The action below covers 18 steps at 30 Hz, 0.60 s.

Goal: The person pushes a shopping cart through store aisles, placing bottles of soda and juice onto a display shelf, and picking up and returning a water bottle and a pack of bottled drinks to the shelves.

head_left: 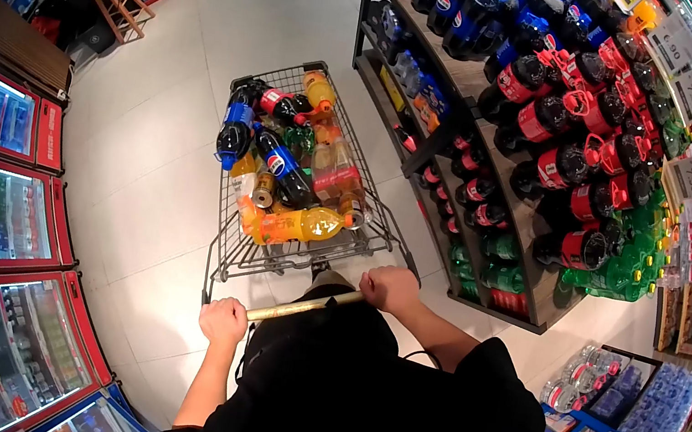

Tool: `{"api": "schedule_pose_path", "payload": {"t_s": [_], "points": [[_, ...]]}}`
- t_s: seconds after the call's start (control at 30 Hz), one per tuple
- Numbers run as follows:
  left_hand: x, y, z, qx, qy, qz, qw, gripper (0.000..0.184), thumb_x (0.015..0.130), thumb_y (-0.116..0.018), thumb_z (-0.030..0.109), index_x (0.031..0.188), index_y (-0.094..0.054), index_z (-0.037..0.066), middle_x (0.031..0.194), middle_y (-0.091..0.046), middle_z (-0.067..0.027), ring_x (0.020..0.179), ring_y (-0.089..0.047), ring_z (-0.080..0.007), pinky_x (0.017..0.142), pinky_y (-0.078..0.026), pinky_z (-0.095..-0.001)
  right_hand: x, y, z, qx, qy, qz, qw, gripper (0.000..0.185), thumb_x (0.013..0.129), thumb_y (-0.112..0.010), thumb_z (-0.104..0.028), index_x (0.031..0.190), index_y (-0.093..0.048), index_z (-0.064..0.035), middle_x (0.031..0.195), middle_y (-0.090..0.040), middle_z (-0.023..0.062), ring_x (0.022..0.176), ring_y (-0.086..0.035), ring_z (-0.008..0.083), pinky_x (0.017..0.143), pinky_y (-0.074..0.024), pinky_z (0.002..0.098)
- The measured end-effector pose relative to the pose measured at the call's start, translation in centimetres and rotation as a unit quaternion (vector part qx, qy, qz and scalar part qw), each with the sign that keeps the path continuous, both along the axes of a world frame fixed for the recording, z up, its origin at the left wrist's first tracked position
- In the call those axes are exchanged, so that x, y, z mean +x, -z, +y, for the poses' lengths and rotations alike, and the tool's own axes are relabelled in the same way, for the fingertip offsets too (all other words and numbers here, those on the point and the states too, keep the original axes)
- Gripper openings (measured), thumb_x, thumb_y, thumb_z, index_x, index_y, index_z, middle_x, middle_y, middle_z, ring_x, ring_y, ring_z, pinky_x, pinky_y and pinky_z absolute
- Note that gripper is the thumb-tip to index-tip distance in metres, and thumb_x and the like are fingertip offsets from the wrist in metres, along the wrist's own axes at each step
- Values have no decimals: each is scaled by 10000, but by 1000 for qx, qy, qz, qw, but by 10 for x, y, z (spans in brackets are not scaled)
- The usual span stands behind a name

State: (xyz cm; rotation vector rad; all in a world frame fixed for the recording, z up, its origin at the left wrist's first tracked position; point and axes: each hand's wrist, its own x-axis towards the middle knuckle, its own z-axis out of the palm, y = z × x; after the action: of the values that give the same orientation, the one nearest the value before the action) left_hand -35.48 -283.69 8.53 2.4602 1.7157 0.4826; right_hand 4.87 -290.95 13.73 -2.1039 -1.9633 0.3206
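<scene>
My left hand (224,321) is wrapped round the left end of a shopping cart's yellowish handle (298,307). Near the handle's other end, my right hand (390,289) grips it too. The wire shopping cart (218,260) stands in front of me with drinks lying in it. Among them are an orange soda bottle (307,226) across the near end, a Pepsi bottle (282,166) in the middle, a cola bottle with a red label (284,105) towards the far end and a can (263,192) lower down. Other bottles partly hide one another.
To the right, a wooden shelf (525,305) carries rows of Pepsi, cola and green bottles, its corner close to the cart. Red-framed glass-door coolers (67,222) line the left side. Packs of bottled water (664,406) stand at the lower right. A wooden stool (123,10) is farther off, left.
</scene>
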Motion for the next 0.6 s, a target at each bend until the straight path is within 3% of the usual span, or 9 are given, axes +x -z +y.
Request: {"api": "schedule_pose_path", "payload": {"t_s": [0.17, 0.3, 0.5, 0.6], "points": [[-15, -1, 77, 12, 25, -5, 1000, 306, 917, -619, 208, 623, -611, 124, 651, -640, -53, 640, -609, -303, 638, -428, -454, -18, 11, 52, 25, 17, -3, 1000, 363, 939, -646, -345, 669, -685, -105, 645, -678, 130, 620, -679, 357, 630, -558, 483], [-9, -3, 134, -4, 46, 5, 999, 315, 937, -612, 235, 646, -647, 120, 675, -674, -61, 660, -636, -312, 668, -462, -468, -15, 17, 98, 73, 43, -45, 995, 347, 904, -658, -317, 627, -671, -106, 613, -660, 118, 585, -665, 361, 577, -542, 491], [17, -26, 223, -162, 77, 43, 983, 380, 1018, -538, 333, 783, -726, 102, 786, -741, -152, 788, -706, -380, 809, -504, -503, 12, 19, 180, 85, 79, -78, 990, 329, 895, -643, -309, 643, -693, -103, 627, -659, 138, 594, -659, 385, 565, -531, 499], [32, -22, 261, -141, 84, 2, 986, 431, 1055, -514, 363, 783, -707, 90, 743, -727, -182, 745, -716, -400, 802, -525, -519, 28, 16, 220, 87, 88, -87, 988, 330, 898, -632, -315, 659, -708, -101, 647, -676, 144, 618, -677, 388, 581, -540, 498]]}}
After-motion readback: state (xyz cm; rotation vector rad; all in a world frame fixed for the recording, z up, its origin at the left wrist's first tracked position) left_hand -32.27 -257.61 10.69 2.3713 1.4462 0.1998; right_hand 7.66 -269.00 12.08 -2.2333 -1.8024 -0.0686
